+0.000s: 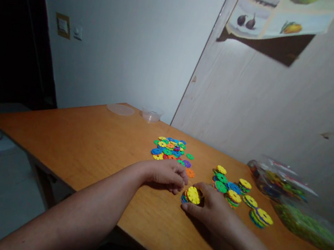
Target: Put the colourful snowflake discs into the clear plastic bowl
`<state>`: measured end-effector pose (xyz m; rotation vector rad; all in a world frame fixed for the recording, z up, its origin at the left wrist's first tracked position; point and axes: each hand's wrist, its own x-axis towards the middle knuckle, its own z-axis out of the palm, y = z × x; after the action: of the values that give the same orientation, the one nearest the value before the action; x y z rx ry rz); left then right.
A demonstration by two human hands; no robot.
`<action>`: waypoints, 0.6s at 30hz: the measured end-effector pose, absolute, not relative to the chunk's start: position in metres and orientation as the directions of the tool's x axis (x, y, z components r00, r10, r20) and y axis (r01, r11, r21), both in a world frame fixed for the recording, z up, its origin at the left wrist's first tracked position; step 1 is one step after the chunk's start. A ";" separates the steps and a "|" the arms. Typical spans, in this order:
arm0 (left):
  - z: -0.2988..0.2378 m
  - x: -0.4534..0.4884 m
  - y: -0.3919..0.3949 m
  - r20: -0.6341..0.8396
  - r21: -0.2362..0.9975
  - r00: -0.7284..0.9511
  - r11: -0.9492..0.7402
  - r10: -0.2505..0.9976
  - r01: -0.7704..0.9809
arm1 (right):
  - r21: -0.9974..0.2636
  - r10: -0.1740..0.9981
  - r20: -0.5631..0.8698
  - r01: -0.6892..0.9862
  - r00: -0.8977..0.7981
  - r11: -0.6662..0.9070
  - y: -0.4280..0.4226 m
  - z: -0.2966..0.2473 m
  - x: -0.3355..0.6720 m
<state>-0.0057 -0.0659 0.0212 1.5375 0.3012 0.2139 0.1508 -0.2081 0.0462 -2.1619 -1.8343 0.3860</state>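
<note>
A short stack of flower-edged plastic discs (193,195) with a yellow one on top stands at the table's near side. My right hand (213,204) wraps round it, thumb in front and fingers behind. Just left of the stack, my left hand (170,174) rests low over the table with curled fingers; whether anything is in them is hidden. Beside its fingertips lies an orange disc (190,173). Beyond the left hand spreads a loose pile of colored discs (168,145). Several stacks of discs (220,186) stand to the right of my right hand.
A clear plastic tub (151,115) and a round translucent lid (120,110) are at the far edge of the wooden table (82,141). Clear bags of colored pieces (285,181) and green pieces (303,225) lie along the right side by the wall.
</note>
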 end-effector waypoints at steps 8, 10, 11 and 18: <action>0.021 -0.003 -0.065 -0.112 0.994 0.952 0.051 0.286 0.102 | -0.402 0.987 0.015 0.905 0.158 -0.139 -0.210 0.043 0.144; 0.021 -0.003 -0.064 -0.094 0.996 0.946 0.036 0.311 0.087 | -0.366 0.987 0.050 0.922 0.156 -0.127 -0.208 0.042 0.140; 0.021 -0.004 -0.063 -0.081 0.997 0.942 0.024 0.325 0.078 | -0.344 0.986 0.067 0.931 0.151 -0.120 -0.207 0.041 0.138; 0.025 -0.008 -0.063 0.014 0.997 0.921 -0.073 0.390 0.016 | -0.252 0.974 0.126 0.956 0.188 -0.151 -0.207 0.035 0.125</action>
<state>-0.0079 -0.0634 0.0246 1.6227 0.3187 0.3170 0.1253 -0.2074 0.0354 -2.1917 -1.8404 0.0953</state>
